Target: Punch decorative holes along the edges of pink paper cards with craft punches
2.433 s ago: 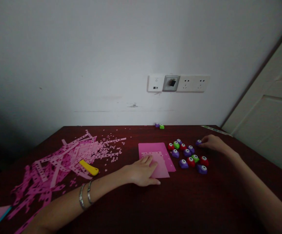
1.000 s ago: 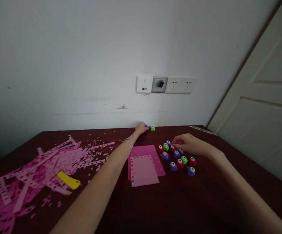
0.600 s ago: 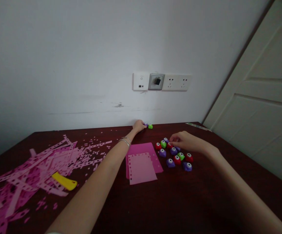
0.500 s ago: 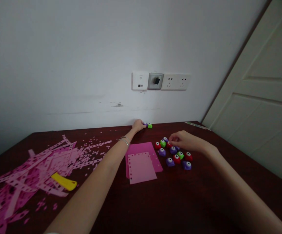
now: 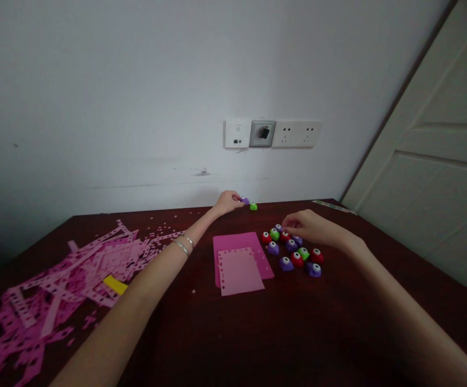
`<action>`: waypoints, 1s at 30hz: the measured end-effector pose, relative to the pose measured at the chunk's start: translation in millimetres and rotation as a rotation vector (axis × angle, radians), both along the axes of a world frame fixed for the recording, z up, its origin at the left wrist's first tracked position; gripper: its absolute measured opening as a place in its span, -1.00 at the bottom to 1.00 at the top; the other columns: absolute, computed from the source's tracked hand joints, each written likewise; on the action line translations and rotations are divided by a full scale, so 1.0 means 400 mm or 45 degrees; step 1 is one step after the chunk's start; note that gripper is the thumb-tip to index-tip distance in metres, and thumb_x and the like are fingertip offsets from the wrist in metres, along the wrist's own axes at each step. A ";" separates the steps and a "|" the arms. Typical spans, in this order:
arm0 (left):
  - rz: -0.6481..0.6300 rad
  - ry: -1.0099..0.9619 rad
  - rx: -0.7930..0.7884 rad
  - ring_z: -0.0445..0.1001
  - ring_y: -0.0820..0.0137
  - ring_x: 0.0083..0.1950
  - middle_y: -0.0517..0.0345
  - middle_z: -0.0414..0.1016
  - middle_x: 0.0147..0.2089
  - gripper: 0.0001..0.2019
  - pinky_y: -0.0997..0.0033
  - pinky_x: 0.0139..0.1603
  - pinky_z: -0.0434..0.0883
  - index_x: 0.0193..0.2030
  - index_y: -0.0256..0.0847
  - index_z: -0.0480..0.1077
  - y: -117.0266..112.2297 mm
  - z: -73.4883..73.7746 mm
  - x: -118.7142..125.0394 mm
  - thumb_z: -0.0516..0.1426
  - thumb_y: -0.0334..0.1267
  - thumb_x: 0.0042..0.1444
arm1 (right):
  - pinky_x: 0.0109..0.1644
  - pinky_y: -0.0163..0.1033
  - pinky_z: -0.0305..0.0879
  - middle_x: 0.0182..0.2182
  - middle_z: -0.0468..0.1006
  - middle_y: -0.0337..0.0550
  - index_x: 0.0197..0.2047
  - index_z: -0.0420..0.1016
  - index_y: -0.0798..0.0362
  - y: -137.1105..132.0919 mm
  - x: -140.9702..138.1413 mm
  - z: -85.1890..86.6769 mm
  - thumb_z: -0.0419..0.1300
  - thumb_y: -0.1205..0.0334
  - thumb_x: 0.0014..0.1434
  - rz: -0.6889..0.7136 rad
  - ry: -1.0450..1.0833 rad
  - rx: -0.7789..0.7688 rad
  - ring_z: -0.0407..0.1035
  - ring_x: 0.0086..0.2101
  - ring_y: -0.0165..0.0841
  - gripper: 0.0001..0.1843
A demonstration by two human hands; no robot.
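Note:
My left hand (image 5: 227,202) reaches to the far edge of the dark red table (image 5: 281,333), by the wall. Its fingers pinch a small purple punch (image 5: 244,200), lifted a little off the table. A green punch (image 5: 253,206) sits just right of it. My right hand (image 5: 303,225) rests curled over the far side of a cluster of several small red, green and purple punches (image 5: 293,251); I cannot see whether it grips one. Two pink paper sheets (image 5: 239,265) lie stacked left of that cluster.
A heap of punched pink paper strips (image 5: 72,279) and scattered bits covers the table's left side, with a yellow tool (image 5: 115,284) half buried in it. Wall sockets (image 5: 272,134) sit above the table. A pale door (image 5: 435,172) stands at the right.
My left hand left the pink sheets, reached to the far table edge and closed on the purple punch, now raised slightly. My right hand moved left onto the cluster.

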State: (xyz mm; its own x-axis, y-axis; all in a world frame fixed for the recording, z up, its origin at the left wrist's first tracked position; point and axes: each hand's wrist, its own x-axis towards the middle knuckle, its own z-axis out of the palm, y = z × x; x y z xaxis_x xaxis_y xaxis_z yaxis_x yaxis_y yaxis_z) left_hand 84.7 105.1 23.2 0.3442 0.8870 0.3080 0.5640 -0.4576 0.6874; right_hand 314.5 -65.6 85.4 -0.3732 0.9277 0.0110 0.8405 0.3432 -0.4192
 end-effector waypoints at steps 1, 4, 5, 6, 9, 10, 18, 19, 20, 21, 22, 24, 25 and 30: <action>-0.071 -0.024 0.023 0.26 0.54 -0.52 0.21 0.38 -0.53 -0.75 0.51 -0.47 0.16 -0.37 -0.34 0.44 -0.030 0.014 -0.014 0.23 -0.20 -0.19 | -0.36 -0.28 0.27 -0.43 0.57 -0.12 -0.28 0.53 0.10 -0.003 -0.006 0.004 0.10 0.13 0.10 0.011 0.026 0.010 0.41 -0.44 -0.35 -0.73; -0.269 -0.075 -0.026 0.26 0.54 -0.52 0.17 0.38 -0.53 -0.72 0.48 -0.47 0.17 -0.33 -0.33 0.42 -0.140 0.049 -0.059 0.21 -0.16 -0.16 | -0.34 -0.28 0.28 -0.42 0.57 -0.14 -0.27 0.53 0.10 -0.016 -0.029 0.017 0.11 0.11 0.09 0.057 0.152 -0.014 0.40 -0.43 -0.36 -0.73; -0.305 -0.075 -0.067 0.26 0.53 -0.53 0.18 0.37 -0.54 -0.70 0.46 -0.49 0.17 -0.31 -0.34 0.41 -0.181 0.058 -0.073 0.20 -0.14 -0.15 | -0.34 -0.28 0.28 -0.41 0.57 -0.14 -0.26 0.53 0.10 -0.021 -0.038 0.021 0.11 0.11 0.09 0.075 0.202 -0.035 0.40 -0.42 -0.36 -0.73; -0.335 -0.069 -0.100 0.26 0.52 -0.53 0.18 0.37 -0.55 -0.68 0.45 -0.49 0.17 -0.30 -0.34 0.41 -0.221 0.067 -0.085 0.20 -0.13 -0.15 | -0.34 -0.29 0.28 -0.40 0.57 -0.14 -0.26 0.52 0.10 -0.026 -0.046 0.024 0.11 0.11 0.09 0.089 0.250 -0.054 0.40 -0.41 -0.36 -0.72; -0.369 -0.037 -0.140 0.30 0.49 -0.50 0.14 0.38 -0.53 -0.67 0.45 -0.48 0.20 -0.29 -0.34 0.39 -0.327 0.091 -0.108 0.19 -0.13 -0.15 | -0.33 -0.28 0.28 -0.40 0.56 -0.14 -0.25 0.52 0.11 -0.036 -0.066 0.027 0.11 0.11 0.09 0.119 0.347 -0.073 0.39 -0.40 -0.36 -0.72; -0.396 -0.014 -0.154 0.31 0.50 -0.49 0.14 0.39 -0.52 -0.68 0.45 -0.48 0.21 -0.29 -0.33 0.39 -0.352 0.099 -0.111 0.19 -0.13 -0.15 | -0.32 -0.27 0.29 -0.40 0.56 -0.14 -0.26 0.52 0.10 -0.038 -0.071 0.026 0.11 0.11 0.09 0.129 0.367 -0.067 0.39 -0.39 -0.36 -0.73; -0.438 0.015 -0.095 0.28 0.54 -0.50 0.18 0.37 -0.51 -0.72 0.49 -0.48 0.22 -0.31 -0.31 0.38 -0.406 0.133 -0.104 0.18 -0.17 -0.15 | -0.28 -0.23 0.31 -0.37 0.52 -0.16 -0.19 0.49 0.06 -0.051 -0.114 0.022 0.22 0.08 0.00 0.196 0.512 -0.015 0.38 -0.38 -0.37 -0.68; -0.444 0.020 -0.079 0.28 0.54 -0.50 0.19 0.36 -0.51 -0.73 0.49 -0.48 0.22 -0.31 -0.30 0.38 -0.404 0.131 -0.104 0.18 -0.18 -0.15 | -0.29 -0.24 0.31 -0.34 0.52 -0.15 -0.17 0.49 0.05 -0.053 -0.120 0.022 0.23 0.08 -0.01 0.210 0.522 0.001 0.37 -0.38 -0.37 -0.67; -0.448 0.026 -0.065 0.27 0.54 -0.50 0.20 0.36 -0.51 -0.74 0.49 -0.47 0.22 -0.32 -0.30 0.38 -0.403 0.129 -0.104 0.18 -0.19 -0.15 | -0.29 -0.24 0.31 -0.30 0.51 -0.15 -0.17 0.48 0.04 -0.055 -0.126 0.021 0.24 0.09 -0.02 0.224 0.533 0.026 0.37 -0.37 -0.37 -0.67; -0.451 0.036 -0.053 0.27 0.54 -0.50 0.20 0.35 -0.52 -0.75 0.49 -0.47 0.22 -0.32 -0.29 0.38 -0.401 0.126 -0.104 0.18 -0.19 -0.15 | -0.29 -0.25 0.31 -0.26 0.50 -0.14 -0.16 0.48 0.03 -0.056 -0.132 0.019 0.24 0.10 -0.02 0.236 0.542 0.054 0.36 -0.36 -0.38 -0.67; -0.450 0.047 -0.043 0.28 0.54 -0.50 0.21 0.35 -0.52 -0.75 0.49 -0.47 0.22 -0.32 -0.29 0.38 -0.399 0.123 -0.104 0.18 -0.20 -0.15 | -0.29 -0.25 0.31 -0.24 0.49 -0.14 -0.16 0.47 0.03 -0.056 -0.137 0.016 0.24 0.11 -0.03 0.247 0.547 0.077 0.36 -0.36 -0.38 -0.67; -0.438 0.061 -0.032 0.28 0.54 -0.50 0.22 0.35 -0.53 -0.77 0.49 -0.47 0.21 -0.33 -0.28 0.38 -0.397 0.119 -0.104 0.17 -0.21 -0.15 | -0.29 -0.25 0.30 -0.25 0.49 -0.15 -0.17 0.47 0.03 -0.056 -0.146 0.007 0.24 0.15 -0.02 0.258 0.539 0.091 0.35 -0.37 -0.39 -0.69; -0.430 0.064 -0.031 0.28 0.54 -0.50 0.22 0.35 -0.52 -0.77 0.49 -0.48 0.21 -0.34 -0.28 0.38 -0.396 0.119 -0.103 0.17 -0.21 -0.16 | -0.29 -0.25 0.30 -0.28 0.49 -0.16 -0.17 0.47 0.04 -0.055 -0.149 0.003 0.24 0.17 -0.01 0.257 0.528 0.086 0.35 -0.38 -0.39 -0.71; -0.432 0.089 -0.046 0.29 0.51 -0.49 0.20 0.37 -0.52 -0.77 0.47 -0.47 0.21 -0.35 -0.28 0.37 -0.400 0.119 -0.099 0.17 -0.20 -0.16 | -0.37 -0.29 0.26 -0.43 0.48 -0.20 -0.20 0.48 0.08 -0.049 -0.158 -0.018 0.23 0.21 0.01 0.207 0.488 0.085 0.33 -0.44 -0.42 -0.75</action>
State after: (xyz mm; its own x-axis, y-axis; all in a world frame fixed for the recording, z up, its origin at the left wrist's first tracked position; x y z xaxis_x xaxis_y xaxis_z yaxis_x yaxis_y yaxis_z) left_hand 45.1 -54.8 70.8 0.6403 0.7285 0.2435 0.4303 -0.6029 0.6719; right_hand 251.4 -85.3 78.0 -0.4721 0.8495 0.2353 0.5608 0.4954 -0.6634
